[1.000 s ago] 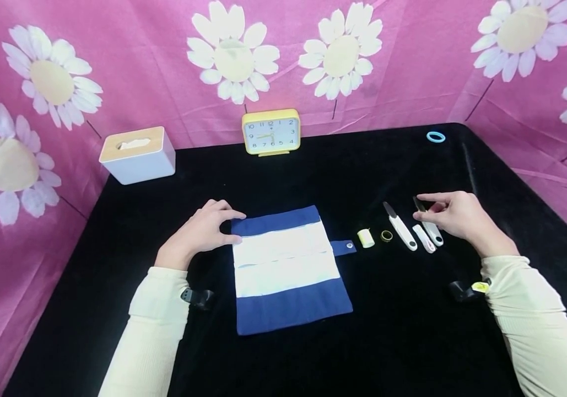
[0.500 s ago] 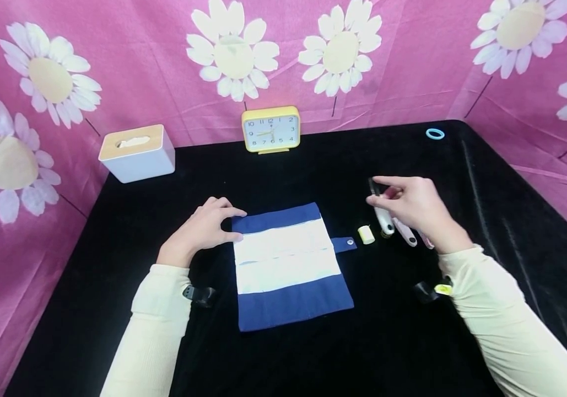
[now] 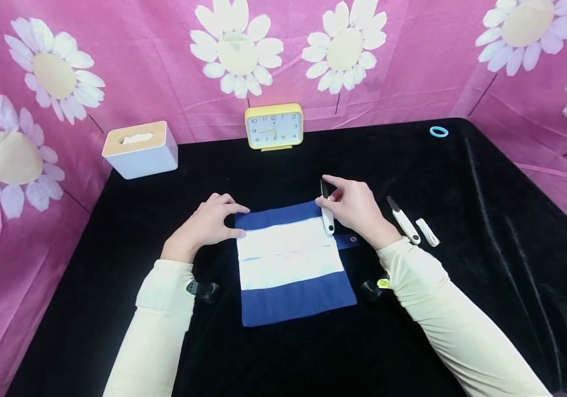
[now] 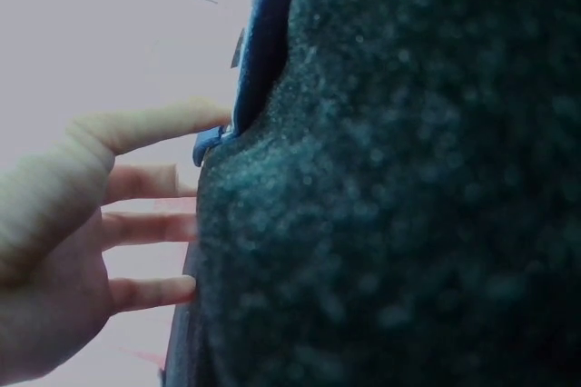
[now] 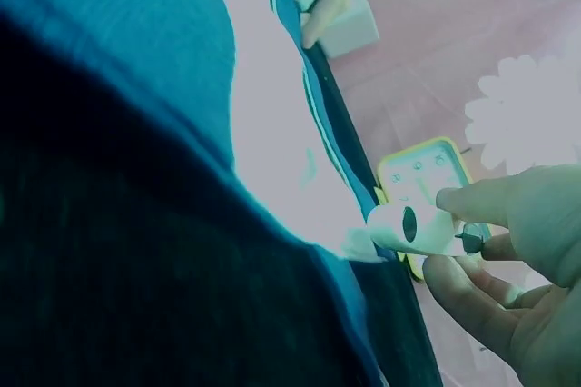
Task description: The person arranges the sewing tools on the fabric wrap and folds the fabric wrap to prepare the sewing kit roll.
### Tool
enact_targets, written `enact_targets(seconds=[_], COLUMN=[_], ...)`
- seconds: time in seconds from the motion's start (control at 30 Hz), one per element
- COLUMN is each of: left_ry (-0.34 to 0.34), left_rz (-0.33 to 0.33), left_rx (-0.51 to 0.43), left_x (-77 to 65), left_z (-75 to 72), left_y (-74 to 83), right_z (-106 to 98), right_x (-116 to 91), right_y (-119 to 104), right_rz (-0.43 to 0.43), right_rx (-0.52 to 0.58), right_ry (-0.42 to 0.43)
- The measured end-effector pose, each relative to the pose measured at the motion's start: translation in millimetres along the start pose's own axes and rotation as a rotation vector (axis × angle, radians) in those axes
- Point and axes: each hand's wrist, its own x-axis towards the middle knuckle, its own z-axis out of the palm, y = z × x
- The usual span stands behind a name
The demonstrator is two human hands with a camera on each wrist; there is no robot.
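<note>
A blue cloth roll-up pouch (image 3: 295, 300) with a white middle panel lies spread flat on the black-covered table. At its upper left edge my left hand (image 3: 201, 226) rests with fingers extended, the thumb (image 4: 163, 125) touching the cloth. My right hand (image 3: 360, 209) pinches white-handled thread snips (image 3: 328, 218) with a dark tip between thumb and fingers. Their lower end is over the pouch's right edge; the right wrist view shows the handle end (image 5: 399, 226) by the white panel. A snap tab (image 3: 347, 241) juts out beneath the right hand.
To the right lie similar white-handled snips (image 3: 406, 227) and a small white piece (image 3: 428, 232). A tissue box (image 3: 146, 160), a yellow clock (image 3: 274, 127) and a blue ring (image 3: 439, 132) stand or lie towards the back.
My right hand has lifted the snips from the right and carried them left to the pouch. The yellow spool and brass ring are now hidden behind it. My left hand stays put.
</note>
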Motion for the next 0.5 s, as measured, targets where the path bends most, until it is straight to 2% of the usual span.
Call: enact_targets(seconds=[0.5], left_ry=[-0.008], left_rz=[-0.013], left_rx=[0.005], left_x=[1.7], left_z=[0.6], left_y=[1.3], right_z=[17], right_x=[-2], right_y=[0], right_rz=[-0.012], right_rx=[-0.052], right_ry=[-0.057])
